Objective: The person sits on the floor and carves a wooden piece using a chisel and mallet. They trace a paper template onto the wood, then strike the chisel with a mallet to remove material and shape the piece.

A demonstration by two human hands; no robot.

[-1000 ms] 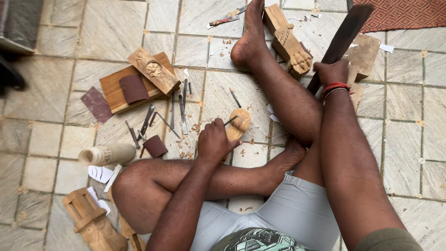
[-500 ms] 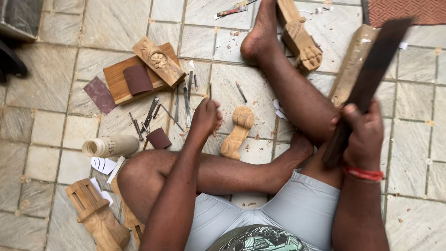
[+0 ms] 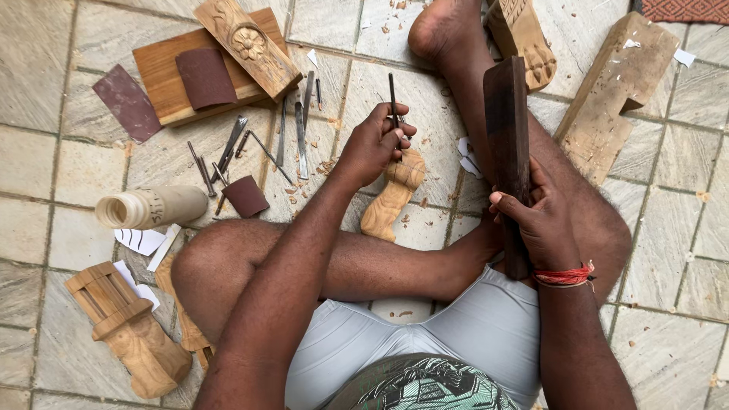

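Carved wooden piece [image 3: 392, 196]: a pale, rounded, leg-like length lying on the tiled floor [image 3: 45, 152] between the seated person's crossed legs.

Head view. The left hand [image 3: 372, 143] is closed about a slim dark chisel [image 3: 394, 99], held upright with its lower end at the head of the piece. The right hand [image 3: 535, 220] is closed about a long dark wooden mallet [image 3: 507, 137], which lies along the right shin and is clear of the chisel.

Handling, as judged: the piece looks solid, stiff and fairly light, with smooth curves that could roll or slip on tile; best held at the thicker lower shaft, away from the finely cut head, which may chip.

Surroundings: loose chisels [image 3: 292, 129] lie fanned just left of the left hand. Beyond them a carved rosette panel [image 3: 247, 45] rests on a flat board [image 3: 163, 83] with sandpaper [image 3: 205, 76] on it. A pale cylinder [image 3: 152, 206] and a second carved leg [image 3: 133, 334] lie further left. A notched block [image 3: 615, 83] lies to the right. Wood chips litter the tiles; the person's own feet and shins crowd the piece.
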